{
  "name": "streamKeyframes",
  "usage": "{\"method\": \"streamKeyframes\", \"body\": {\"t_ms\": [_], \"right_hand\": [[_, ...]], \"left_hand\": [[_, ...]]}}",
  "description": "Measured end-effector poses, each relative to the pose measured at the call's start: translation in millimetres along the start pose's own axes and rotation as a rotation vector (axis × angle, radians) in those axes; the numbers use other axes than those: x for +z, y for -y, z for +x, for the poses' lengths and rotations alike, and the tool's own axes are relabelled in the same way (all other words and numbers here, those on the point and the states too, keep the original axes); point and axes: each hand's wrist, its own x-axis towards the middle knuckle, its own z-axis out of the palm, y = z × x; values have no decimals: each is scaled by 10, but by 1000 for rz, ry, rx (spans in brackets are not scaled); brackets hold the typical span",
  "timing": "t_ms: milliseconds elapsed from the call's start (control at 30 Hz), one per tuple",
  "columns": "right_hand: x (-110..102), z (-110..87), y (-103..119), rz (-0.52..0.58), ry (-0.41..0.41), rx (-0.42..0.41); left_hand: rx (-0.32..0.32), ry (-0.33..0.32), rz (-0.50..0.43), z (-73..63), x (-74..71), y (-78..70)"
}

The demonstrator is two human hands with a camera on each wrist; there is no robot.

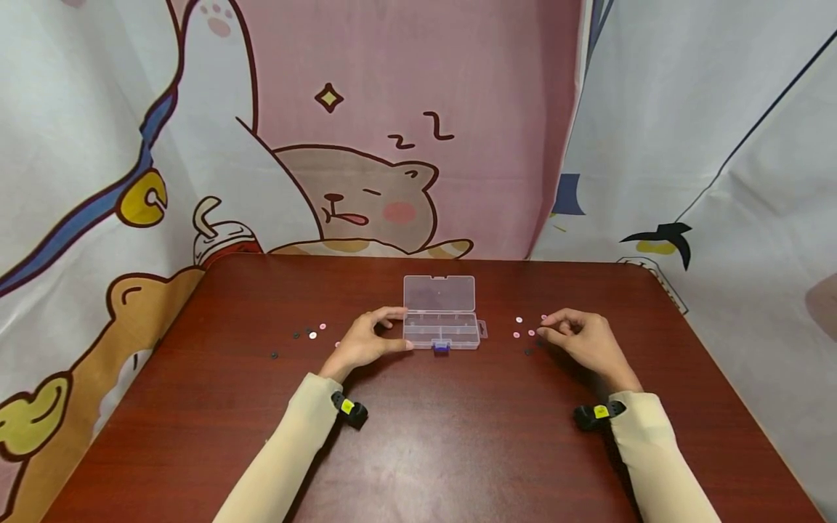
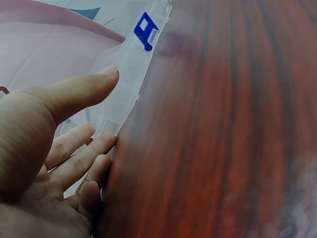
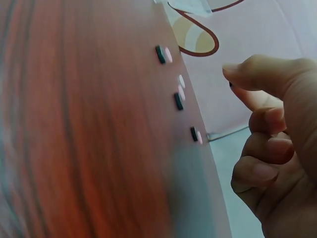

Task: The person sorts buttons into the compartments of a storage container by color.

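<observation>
A clear plastic compartment box [image 1: 425, 340] stands with its lid [image 1: 439, 293] raised at the back and a blue latch [image 1: 441, 349] in front. My left hand [image 1: 363, 340] holds the box's left end, thumb at the front corner and index finger near the hinge. In the left wrist view, the left fingers [image 2: 74, 156] lie against that end. My right hand [image 1: 585, 341] is right of the box, thumb and index finger pinching a tiny dark piece [image 3: 231, 85], likely a black button, mostly hidden. Beside it lie pink buttons [image 1: 516, 335], a white button [image 1: 519, 319] and black buttons [image 3: 179, 101].
Left of the left hand are more loose buttons: black [image 1: 274, 355], white [image 1: 312, 335] and pink [image 1: 322, 327]. A hanging tab [image 1: 482, 329] sticks out from the box's right side. Printed cloth [image 1: 497, 145] hangs behind the brown table [image 1: 418, 450].
</observation>
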Motion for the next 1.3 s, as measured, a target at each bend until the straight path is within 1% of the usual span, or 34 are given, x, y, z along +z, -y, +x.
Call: {"method": "streamKeyframes", "body": {"t_ms": [133, 300, 400, 633, 800, 900, 1000, 1100, 1200, 1300], "right_hand": [[40, 1, 54, 19, -8, -24], [101, -13, 137, 35, 6, -40], [132, -26, 177, 43, 11, -46], [186, -31, 280, 60, 12, -97], [245, 28, 400, 75, 21, -115], [282, 65, 478, 81, 34, -125], [334, 101, 545, 91, 49, -128], [374, 139, 607, 97, 60, -138], [399, 187, 674, 111, 57, -151], [431, 244, 750, 132, 58, -168]], "left_hand": [[5, -3, -1, -9, -3, 2], [21, -6, 10, -2, -1, 6], [14, -2, 18, 11, 5, 13], [13, -5, 6, 2, 12, 29], [25, -1, 2, -5, -19, 11], [32, -6, 11, 2, -5, 18], [30, -11, 23, -1, -1, 25], [22, 0, 17, -4, 1, 25], [19, 11, 4, -2, -1, 6], [11, 5, 10, 1, -19, -1]]}}
